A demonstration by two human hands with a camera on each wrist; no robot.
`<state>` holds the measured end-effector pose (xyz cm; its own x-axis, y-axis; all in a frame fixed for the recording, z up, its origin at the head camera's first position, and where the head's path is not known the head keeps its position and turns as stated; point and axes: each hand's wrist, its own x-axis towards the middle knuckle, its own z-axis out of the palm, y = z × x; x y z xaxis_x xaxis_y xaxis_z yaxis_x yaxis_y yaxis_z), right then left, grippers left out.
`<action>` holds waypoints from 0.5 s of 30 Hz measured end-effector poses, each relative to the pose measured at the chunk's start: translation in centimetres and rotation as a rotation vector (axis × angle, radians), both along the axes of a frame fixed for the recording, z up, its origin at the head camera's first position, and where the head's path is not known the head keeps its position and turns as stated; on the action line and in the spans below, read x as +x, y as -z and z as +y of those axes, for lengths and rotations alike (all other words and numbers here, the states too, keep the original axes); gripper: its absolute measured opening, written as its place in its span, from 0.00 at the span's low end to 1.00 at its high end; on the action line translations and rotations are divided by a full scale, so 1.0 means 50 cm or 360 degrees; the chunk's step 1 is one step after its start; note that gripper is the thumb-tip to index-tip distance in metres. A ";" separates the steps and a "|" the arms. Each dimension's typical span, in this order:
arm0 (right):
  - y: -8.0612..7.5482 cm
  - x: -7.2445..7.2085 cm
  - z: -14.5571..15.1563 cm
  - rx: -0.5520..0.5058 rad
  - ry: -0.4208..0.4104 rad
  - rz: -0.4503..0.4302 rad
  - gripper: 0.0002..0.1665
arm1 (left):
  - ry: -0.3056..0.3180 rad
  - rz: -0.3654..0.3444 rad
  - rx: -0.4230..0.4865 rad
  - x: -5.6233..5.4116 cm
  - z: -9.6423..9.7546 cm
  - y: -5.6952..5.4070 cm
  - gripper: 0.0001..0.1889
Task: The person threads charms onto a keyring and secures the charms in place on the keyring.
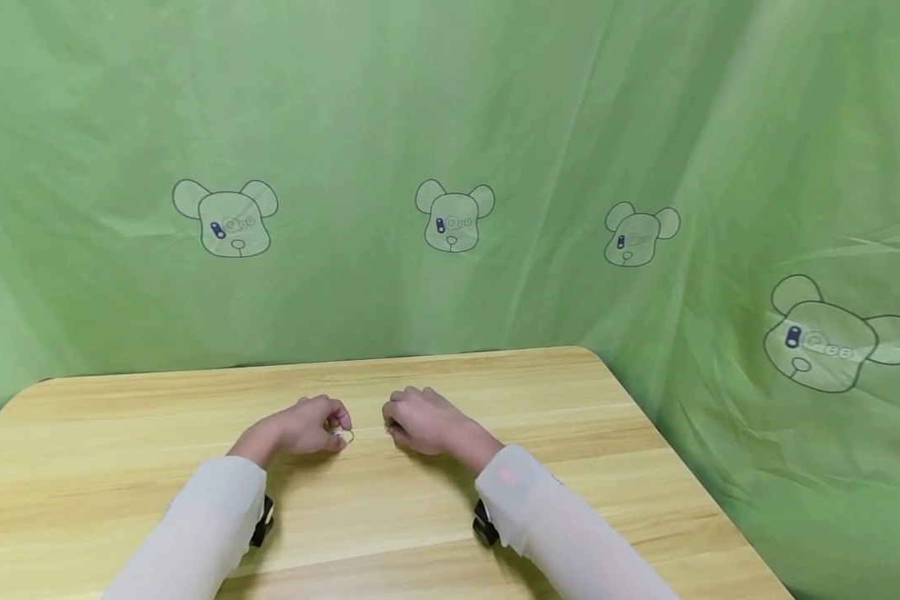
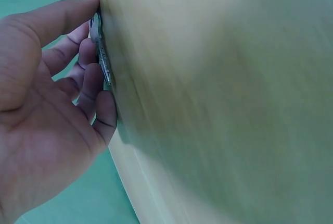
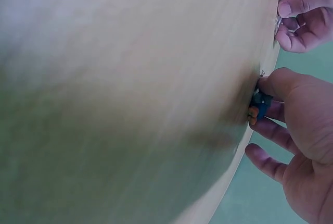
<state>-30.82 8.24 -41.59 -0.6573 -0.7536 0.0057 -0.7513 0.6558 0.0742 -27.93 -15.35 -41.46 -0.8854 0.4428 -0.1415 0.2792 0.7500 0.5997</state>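
Note:
On the left, my left hand [image 1: 309, 427] pinches a thin silvery key [image 2: 103, 57] low against the table, between thumb and fingers. A small metal ring [image 1: 351, 436] sticks out from those fingertips toward the right. My right hand [image 1: 426, 423] holds a small blue and orange charm [image 3: 261, 104] between thumb and fingers, also close to the tabletop. By its thumb a tiny metal fitting [image 3: 262, 73] shows at the charm's end. A short gap separates the two hands, and the ring and charm are apart. The fingers hide part of both things.
Both hands are over the far half of a wood-grain table [image 1: 390, 517]. Behind it and along the right side hangs a green curtain [image 1: 345, 108] printed with bear heads. A dark wrist device [image 1: 264, 523] sits under the left cuff, another [image 1: 485, 525] under the right.

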 end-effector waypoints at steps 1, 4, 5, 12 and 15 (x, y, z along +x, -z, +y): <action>0.000 0.000 0.000 0.0003 -0.0002 0.0003 0.02 | -0.0001 -0.0008 -0.0006 -0.001 0.000 0.000 0.09; -0.002 0.001 -0.002 0.0010 -0.0006 0.0011 0.03 | -0.0001 -0.0040 -0.0022 -0.003 0.002 -0.001 0.09; -0.003 0.002 -0.002 0.0012 -0.0005 0.0011 0.03 | 0.0001 -0.0045 -0.0027 -0.003 0.003 -0.001 0.09; -0.004 0.005 -0.001 0.0024 -0.0014 0.0020 0.03 | 0.0021 -0.0064 0.0052 -0.003 0.006 0.001 0.10; -0.002 0.004 0.001 0.0032 -0.0013 0.0025 0.02 | 0.0018 -0.0071 0.0121 -0.002 0.005 0.001 0.10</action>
